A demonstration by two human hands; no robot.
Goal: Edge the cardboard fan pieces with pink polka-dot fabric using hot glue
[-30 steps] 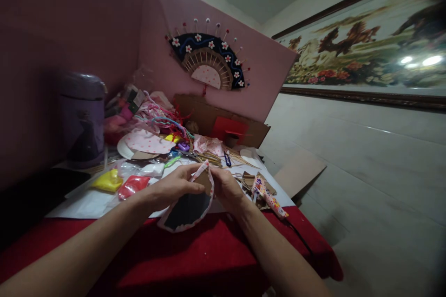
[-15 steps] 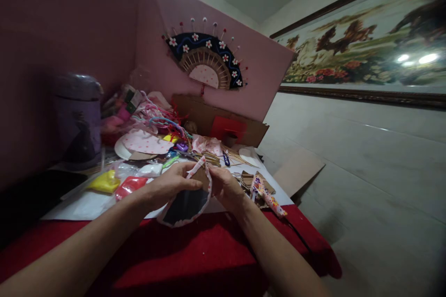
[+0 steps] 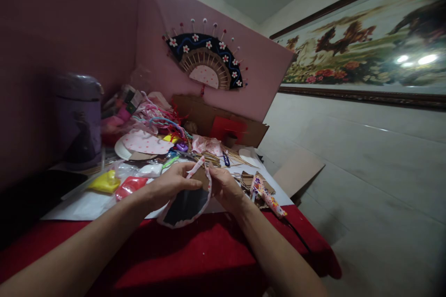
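While my left hand [image 3: 176, 180] pinches the cardboard piece [image 3: 188, 204] over the bench [image 3: 195, 255], I have my right hand [image 3: 225, 186] pinching its dotted rim [image 3: 180, 224], probably fabric.

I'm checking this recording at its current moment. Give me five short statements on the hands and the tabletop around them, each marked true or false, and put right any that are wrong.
1. The left hand and right hand both hold the pale-edged piece. True.
2. The yellow packet is right of the red one. False: in the picture the yellow packet lies left of the red packet.
3. A decorated fan is up against the pink wall. True.
4. The floral-patterned object is in the right hand. False: the floral-patterned object lies on the table, beside the right forearm.
5. Red cloth covers the table's near edge. True.
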